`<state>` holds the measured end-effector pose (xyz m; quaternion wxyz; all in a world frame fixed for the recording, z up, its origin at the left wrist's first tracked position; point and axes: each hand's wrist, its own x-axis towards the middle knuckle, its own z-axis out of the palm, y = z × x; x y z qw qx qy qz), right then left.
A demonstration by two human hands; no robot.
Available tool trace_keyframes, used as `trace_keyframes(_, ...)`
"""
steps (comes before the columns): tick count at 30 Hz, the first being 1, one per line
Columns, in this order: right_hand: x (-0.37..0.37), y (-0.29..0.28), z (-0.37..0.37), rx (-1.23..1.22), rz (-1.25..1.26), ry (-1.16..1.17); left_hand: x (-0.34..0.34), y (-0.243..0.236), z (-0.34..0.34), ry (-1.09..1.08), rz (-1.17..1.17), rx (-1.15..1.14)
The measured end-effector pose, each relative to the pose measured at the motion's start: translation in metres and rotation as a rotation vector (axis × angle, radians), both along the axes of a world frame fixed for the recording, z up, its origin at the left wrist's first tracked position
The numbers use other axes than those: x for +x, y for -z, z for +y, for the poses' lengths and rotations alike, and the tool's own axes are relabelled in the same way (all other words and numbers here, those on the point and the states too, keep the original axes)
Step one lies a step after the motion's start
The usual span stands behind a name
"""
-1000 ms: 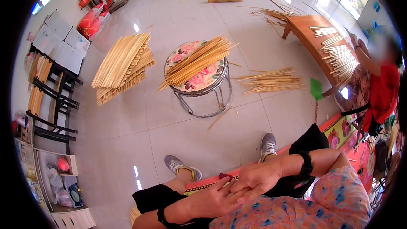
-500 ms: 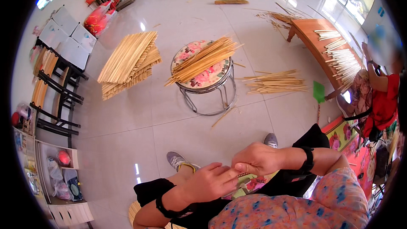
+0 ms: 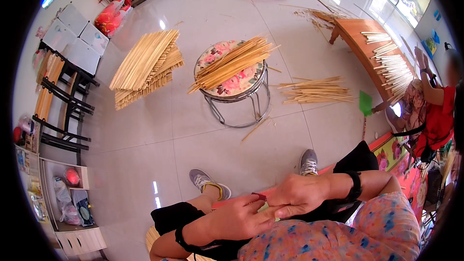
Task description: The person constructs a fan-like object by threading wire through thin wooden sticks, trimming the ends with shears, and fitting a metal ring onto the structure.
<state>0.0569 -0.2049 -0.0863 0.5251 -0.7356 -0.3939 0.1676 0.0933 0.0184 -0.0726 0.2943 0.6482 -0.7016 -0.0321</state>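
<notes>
Low over my lap, my left hand (image 3: 241,220) has its fingers partly extended and meeting my right hand (image 3: 299,193), whose fingers close round the fingers of the left. A small dark red item (image 3: 259,196) shows at the left fingertips; I cannot tell what it is. Beyond my feet stands a round floral-topped stool (image 3: 227,87) with a loose bundle of thin yellow sticks (image 3: 232,63) lying across it.
Stacked stick slats (image 3: 140,63) lie left of the stool, loose sticks (image 3: 316,89) right of it. A co-worker (image 3: 437,116) in red sits at a wooden bench (image 3: 350,34) holding pale sticks. A green swatter (image 3: 365,101) is beside it. Shelving (image 3: 79,166) lines the left.
My hands have shifted slightly and regripped: the right hand rose and now sits a little flatter over the left fingers. The co-worker's hands moved right along the bench's far side.
</notes>
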Motion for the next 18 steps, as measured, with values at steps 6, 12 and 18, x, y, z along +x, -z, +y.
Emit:
trace_keyframes(6, 0.005, 0.003, 0.004, 0.148, 0.455, -0.325, 0.004, -0.011, 0.0, 0.009, -0.266, -0.035)
trace_keyframes(12, 0.0, 0.005, 0.001, 0.139, 0.656, -0.151, 0.01, 0.001, 0.004, -0.019, -0.247, -0.026)
trace_keyframes(18, 0.001, 0.0, -0.001, -0.059, 0.245, 0.28, 0.0, 0.006, 0.004, -0.13, 0.357, 0.2)
